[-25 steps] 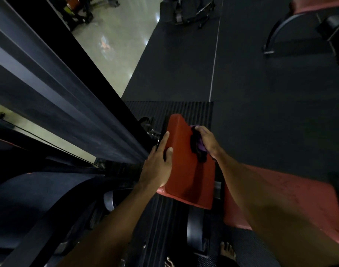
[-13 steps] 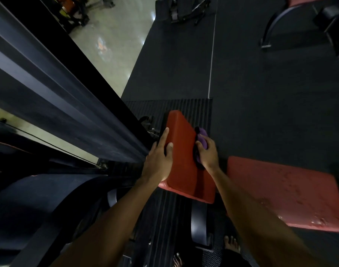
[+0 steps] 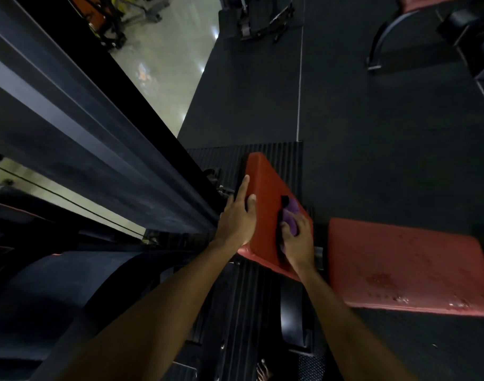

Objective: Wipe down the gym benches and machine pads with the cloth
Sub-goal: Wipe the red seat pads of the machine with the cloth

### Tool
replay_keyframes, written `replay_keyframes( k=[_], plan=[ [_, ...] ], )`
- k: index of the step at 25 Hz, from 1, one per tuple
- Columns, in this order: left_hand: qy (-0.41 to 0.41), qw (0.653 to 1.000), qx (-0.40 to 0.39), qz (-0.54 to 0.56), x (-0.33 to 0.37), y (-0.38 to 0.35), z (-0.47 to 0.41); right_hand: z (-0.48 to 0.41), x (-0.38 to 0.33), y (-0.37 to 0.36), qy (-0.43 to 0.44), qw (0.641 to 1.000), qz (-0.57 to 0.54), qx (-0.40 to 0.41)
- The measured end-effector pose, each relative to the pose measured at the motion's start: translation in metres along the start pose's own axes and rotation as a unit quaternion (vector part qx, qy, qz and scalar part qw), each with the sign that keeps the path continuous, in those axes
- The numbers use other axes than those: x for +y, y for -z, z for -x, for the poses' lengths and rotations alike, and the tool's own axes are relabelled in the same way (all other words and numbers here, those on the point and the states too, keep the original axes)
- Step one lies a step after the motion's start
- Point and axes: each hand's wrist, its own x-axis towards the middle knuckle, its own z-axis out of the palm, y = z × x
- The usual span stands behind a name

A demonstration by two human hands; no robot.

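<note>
Evidently the stroke is running toward the person. The bunched purple cloth [image 3: 292, 218] sat near the middle of the tilted red-orange vinyl pad [image 3: 265, 188] a second ago. It now lies lower on the pad's right half, close to the right edge.

The right hand [image 3: 298, 243] is curled over the cloth, with the thumb pinching it from the left and the fingers pressing it against the vinyl. The forearm has drawn back with the hand, so the flat red seat cushion [image 3: 408, 268] just right of the pad shows almost whole, its surface looking speckled. I would judge the upper face of the pad to be covered already. The near corner and the seat cushion are probably still to be wiped.

The cloth lies stretched along the pad, with a dark fold at its far end. The pad's long axis runs from its far top corner down toward the person, and its broad face is turned up and to the right.

The left hand [image 3: 236, 221] has not moved. It clamps the pad's left edge, thumb on the face and fingers along the side, steadying it. The dark steel machine upright [image 3: 97, 149] rises to the left, and the ribbed black footplate [image 3: 287, 158] lies behind the pad.
</note>
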Motion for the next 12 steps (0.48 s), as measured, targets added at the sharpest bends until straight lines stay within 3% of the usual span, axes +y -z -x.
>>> replay_keyframes(
  k=[3, 4, 6, 10, 12],
  plan=[
    [-0.009, 1.000, -0.006, 0.008, -0.002, 0.000, -0.001, -0.012, -0.004, 0.004, -0.149, 0.983, -0.107, 0.003],
    [-0.010, 1.000, -0.004, 0.007, -0.003, 0.001, 0.000, -0.009, -0.014, 0.004, -0.163, 0.976, -0.147, -0.001],
    [-0.011, 1.000, 0.005, 0.007, -0.002, 0.000, -0.001, 0.006, -0.040, 0.001, -0.116, 0.979, -0.169, -0.009],
    [-0.016, 1.000, 0.011, -0.001, -0.003, 0.000, -0.003, 0.057, -0.035, -0.004, 0.055, 0.994, -0.096, 0.004],
    [-0.014, 1.000, 0.002, 0.002, -0.004, 0.000, -0.002, 0.059, -0.015, -0.005, 0.038, 0.995, -0.089, 0.026]
  ],
)
